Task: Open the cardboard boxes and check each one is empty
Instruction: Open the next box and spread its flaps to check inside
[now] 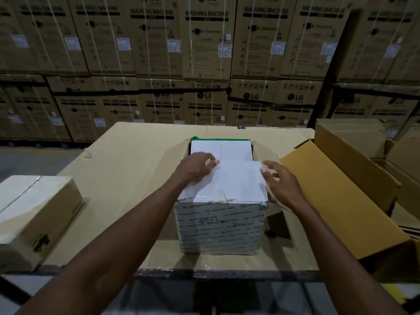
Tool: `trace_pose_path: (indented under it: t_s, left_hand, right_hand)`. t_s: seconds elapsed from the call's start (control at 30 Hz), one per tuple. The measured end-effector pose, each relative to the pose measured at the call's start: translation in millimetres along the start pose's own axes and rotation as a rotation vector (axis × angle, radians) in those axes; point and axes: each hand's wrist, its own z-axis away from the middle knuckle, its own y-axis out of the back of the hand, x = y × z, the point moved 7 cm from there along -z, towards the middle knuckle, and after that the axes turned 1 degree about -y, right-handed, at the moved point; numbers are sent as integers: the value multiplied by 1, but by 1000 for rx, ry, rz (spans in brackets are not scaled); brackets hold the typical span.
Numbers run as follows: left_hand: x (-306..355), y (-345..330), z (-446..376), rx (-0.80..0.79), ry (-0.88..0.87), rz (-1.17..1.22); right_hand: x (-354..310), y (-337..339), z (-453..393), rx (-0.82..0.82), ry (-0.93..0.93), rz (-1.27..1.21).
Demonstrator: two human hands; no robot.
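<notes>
From the head camera, a small cardboard box (221,220) wrapped in white printed tape stands in the middle of a cardboard-covered table (136,160), its front face bearing blue handwriting and a strip of green tape (219,139) along its far top edge. Its brown side flaps splay outward while the white near flap (236,180) lies across the top. The left hand (196,165) rests on the left part of that top with its fingers bent, fingertips touching the white surface; whether it pinches anything cannot be told. The right hand (276,179) sits at the right edge of the near flap, fingers curled against that edge, and it is unclear whether they actually grip it. At the left end of the table lies a second taped box (34,214), closed. To the right stands a large open carton (341,178) with its flaps up. Behind the table rise stacked washing machine cartons (204,46), strapped with white bands
</notes>
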Motion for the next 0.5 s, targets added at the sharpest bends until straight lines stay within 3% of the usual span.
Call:
trace_pose_path:
  t_s: [0.13,0.23,0.37,0.5]
  left_hand:
    - [29,68,7,166,-109,-77]
    - [40,100,26,174,-141,-34]
    - [47,113,58,-12,-73,172]
    - [52,87,92,-341,19,397]
  right_hand:
    - [-30,9,-9,-16,38,-94]
    - [-51,14,-10,-73,39,-208]
    - [-63,18,-1,-263,-4,-339]
    - [-66,1,20,-584,72,-241]
